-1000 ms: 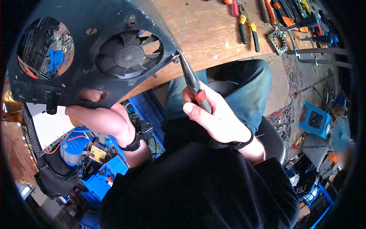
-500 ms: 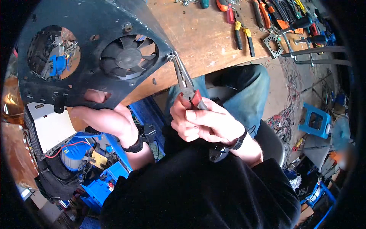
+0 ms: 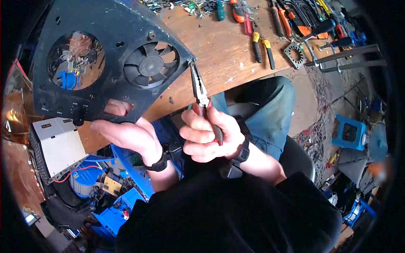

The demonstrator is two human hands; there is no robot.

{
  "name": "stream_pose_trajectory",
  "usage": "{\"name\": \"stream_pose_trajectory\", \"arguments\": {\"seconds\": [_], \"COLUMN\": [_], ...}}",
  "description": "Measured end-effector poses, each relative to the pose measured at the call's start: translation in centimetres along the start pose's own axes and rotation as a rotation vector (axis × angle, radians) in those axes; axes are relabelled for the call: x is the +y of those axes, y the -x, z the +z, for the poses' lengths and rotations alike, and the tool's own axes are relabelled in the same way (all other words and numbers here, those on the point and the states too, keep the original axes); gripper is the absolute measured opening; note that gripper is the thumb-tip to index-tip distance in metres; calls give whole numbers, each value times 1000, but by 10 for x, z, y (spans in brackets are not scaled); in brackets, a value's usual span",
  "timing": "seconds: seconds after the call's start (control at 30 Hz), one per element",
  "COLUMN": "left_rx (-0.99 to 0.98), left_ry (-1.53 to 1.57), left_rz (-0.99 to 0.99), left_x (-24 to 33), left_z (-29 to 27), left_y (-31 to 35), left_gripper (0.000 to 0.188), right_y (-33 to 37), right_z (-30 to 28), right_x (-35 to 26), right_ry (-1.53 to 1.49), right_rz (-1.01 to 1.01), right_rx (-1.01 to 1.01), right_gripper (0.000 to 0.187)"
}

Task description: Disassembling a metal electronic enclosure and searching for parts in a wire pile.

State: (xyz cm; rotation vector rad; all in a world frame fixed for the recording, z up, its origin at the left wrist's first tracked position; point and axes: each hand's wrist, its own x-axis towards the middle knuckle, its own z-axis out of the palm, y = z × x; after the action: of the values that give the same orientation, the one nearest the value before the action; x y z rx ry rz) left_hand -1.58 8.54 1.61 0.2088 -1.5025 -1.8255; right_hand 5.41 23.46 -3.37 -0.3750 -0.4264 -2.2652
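Observation:
My left hand (image 3: 133, 137) holds a black metal panel (image 3: 110, 71) by its lower edge; some of its fingers show through a rectangular cutout. A black fan (image 3: 151, 65) sits in one round opening of the panel, while the other round opening lets the clutter behind show through. In my right hand (image 3: 213, 137), closed round red handles, is a pair of long-nose pliers (image 3: 198, 87). The pliers' tips meet a small fastener (image 3: 189, 63) at the panel's right corner. Whether the tips grip it is too small to tell.
The wooden bench (image 3: 211, 46) carries yellow-handled pliers (image 3: 262, 49), a square metal plate (image 3: 295, 55), clamps (image 3: 337, 59) and several other tools. Blue bins (image 3: 116, 213) stand at lower left. A blue stool (image 3: 349, 133) is on the floor at right, near tangled wires (image 3: 314, 122).
The panel sits slightly farther right in view. My right hand has turned on the pliers, whose handles now point more straight down; their tips stay at the panel's corner.

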Motion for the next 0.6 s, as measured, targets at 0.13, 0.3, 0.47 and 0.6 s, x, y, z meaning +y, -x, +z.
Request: {"name": "stream_pose_trajectory", "arguments": {"seconds": [0.13,0.3,0.47,0.6], "left_rx": [71,-244,-179,-357], "left_ry": [-84,291,-429,-622], "left_rz": [22,2,132,10], "left_x": [-6,-40,-35,-20], "left_z": [4,-39,-31,-43], "left_y": [4,-9,15,9], "left_gripper": [55,58,52,44], "right_y": [-2,12,28,49], "right_z": [-12,6,18,-10], "right_x": [-5,-14,-37,-32], "right_ry": [-19,89,590,827], "right_rz": [-10,23,-208,-172], "right_rx": [-66,178,755,996], "right_gripper": [44,43,18,21]}}
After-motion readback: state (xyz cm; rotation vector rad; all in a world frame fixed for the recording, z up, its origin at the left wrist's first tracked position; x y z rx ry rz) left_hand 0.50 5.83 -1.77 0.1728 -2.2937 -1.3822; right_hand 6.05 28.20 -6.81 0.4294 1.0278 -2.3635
